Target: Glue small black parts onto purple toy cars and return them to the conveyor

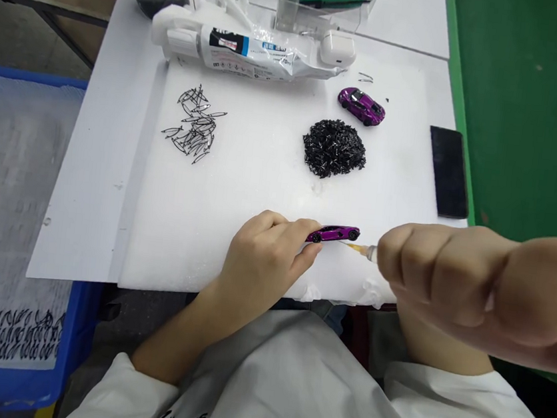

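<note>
Purple toy car (333, 233) sits pinched in the left hand (262, 261), its rear hidden by fingers. Right hand (444, 275) is fisted around a mostly hidden applicator (363, 249), tip at the car. Left of the hands, blue crate (11, 386) holds a sheet of dark parts.

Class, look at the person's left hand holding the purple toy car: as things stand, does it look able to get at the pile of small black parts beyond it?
Probably yes: nothing lies on the white board between the left hand and the black pile, but its fingers hold the car.
</note>
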